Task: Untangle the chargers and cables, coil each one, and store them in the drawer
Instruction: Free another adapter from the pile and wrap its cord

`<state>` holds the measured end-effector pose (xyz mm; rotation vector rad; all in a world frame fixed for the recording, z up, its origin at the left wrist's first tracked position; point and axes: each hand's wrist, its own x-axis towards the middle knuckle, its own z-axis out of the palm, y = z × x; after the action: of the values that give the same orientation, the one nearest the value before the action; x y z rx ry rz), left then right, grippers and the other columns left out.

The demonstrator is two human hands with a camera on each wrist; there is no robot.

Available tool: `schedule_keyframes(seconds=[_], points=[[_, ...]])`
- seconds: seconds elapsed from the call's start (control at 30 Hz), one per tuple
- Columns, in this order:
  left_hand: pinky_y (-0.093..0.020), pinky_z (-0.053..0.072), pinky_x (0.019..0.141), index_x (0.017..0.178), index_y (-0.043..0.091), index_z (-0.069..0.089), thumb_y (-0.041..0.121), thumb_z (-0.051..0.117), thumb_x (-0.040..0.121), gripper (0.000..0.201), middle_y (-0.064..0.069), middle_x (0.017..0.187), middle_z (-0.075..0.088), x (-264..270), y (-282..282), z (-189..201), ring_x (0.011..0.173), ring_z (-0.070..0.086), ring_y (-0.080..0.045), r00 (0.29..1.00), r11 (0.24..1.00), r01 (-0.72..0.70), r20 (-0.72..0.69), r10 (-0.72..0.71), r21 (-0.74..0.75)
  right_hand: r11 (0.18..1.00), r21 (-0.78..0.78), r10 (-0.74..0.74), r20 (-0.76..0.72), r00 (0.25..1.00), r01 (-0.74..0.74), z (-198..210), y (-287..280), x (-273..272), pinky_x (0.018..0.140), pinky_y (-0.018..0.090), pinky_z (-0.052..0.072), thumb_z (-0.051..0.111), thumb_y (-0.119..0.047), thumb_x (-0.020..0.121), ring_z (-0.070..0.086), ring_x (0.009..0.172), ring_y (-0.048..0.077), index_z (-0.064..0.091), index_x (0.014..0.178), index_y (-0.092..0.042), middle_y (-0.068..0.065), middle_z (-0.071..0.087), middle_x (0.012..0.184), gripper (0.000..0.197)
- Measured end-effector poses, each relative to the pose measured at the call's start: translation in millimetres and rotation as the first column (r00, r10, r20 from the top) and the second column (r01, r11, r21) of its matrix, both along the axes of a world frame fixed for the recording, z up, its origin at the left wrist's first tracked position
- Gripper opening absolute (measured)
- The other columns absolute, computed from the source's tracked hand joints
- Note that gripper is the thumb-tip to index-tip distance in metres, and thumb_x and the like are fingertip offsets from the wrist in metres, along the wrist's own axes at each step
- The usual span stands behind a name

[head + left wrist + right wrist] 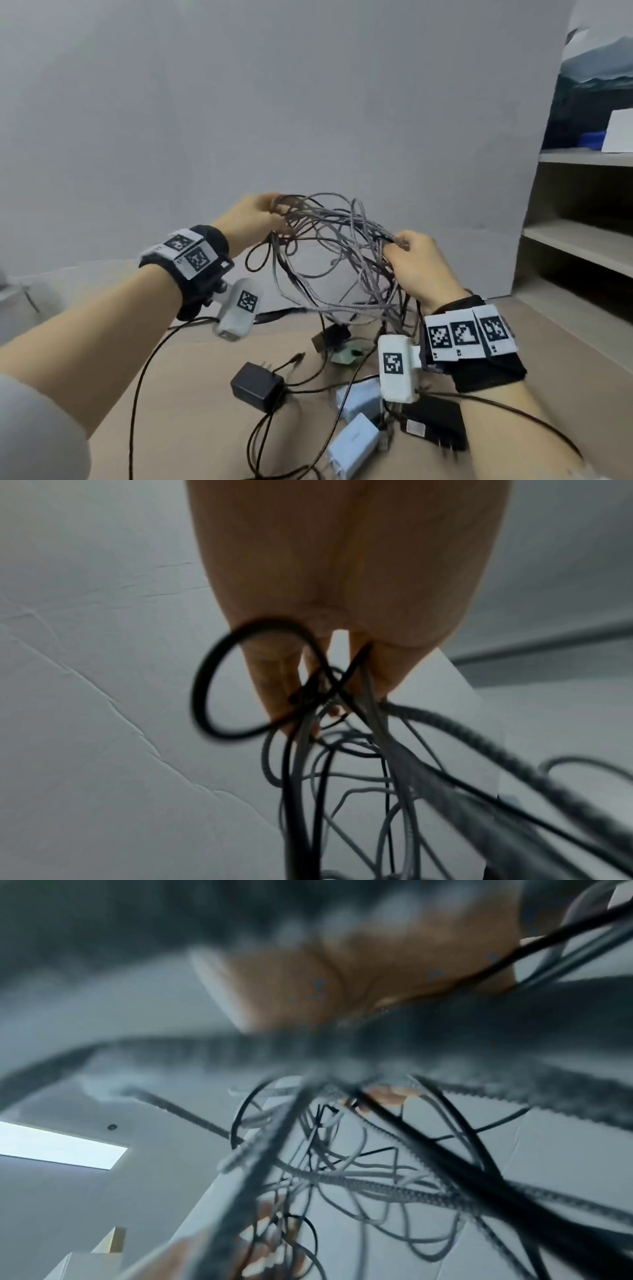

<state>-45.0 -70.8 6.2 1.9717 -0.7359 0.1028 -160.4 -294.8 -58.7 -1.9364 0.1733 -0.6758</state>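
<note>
A tangle of grey braided and black cables (335, 253) hangs in the air between my two hands above the tabletop. My left hand (263, 214) grips a bunch of strands at the tangle's upper left. My right hand (407, 255) grips several strands on its right side. In the left wrist view the fingers (274, 685) pinch black and grey cables (342, 750). The right wrist view is blurred, with cables (377, 1177) crossing close to the lens. Below lie a black charger (257, 385), two pale blue chargers (354, 442), and another black adapter (435, 423). No drawer is in view.
The wooden tabletop (191, 377) runs to a grey wall behind. An open shelf unit (579, 226) stands at the right. A small green and black connector piece (337, 346) lies under the tangle. Black wrist-camera leads trail across the table's front.
</note>
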Motion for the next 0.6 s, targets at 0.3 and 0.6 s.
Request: schedule_keyframes(seconds=[0.3, 0.6], points=[[-0.027, 0.050, 0.086, 0.131, 0.021, 0.054, 0.032, 0.066, 0.092, 0.042, -0.002, 0.128, 0.052, -47, -55, 1, 0.110, 0.058, -0.018, 0.947, 0.978, -0.174, 0.291, 0.133, 0.120, 0.930, 0.365, -0.048, 0.043, 0.998, 0.029, 0, -6, -3, 0.086, 0.057, 0.057, 0.072, -0.019, 0.075, 0.069, 0.095, 0.033, 0.058, 0.107, -0.026, 0.013, 0.067, 0.107, 0.036], [-0.031, 0.061, 0.071, 0.120, 0.019, 0.064, 0.041, 0.071, 0.092, 0.037, -0.011, 0.118, 0.069, -71, -80, -31, 0.092, 0.070, -0.022, 0.857, 0.934, 0.345, -0.437, -0.273, 0.093, 0.907, 0.385, 0.122, 0.151, 0.981, -0.172, 10, -11, -17, 0.084, 0.055, 0.059, 0.064, 0.003, 0.091, 0.070, 0.081, 0.030, 0.063, 0.107, -0.014, 0.012, 0.074, 0.087, 0.024]])
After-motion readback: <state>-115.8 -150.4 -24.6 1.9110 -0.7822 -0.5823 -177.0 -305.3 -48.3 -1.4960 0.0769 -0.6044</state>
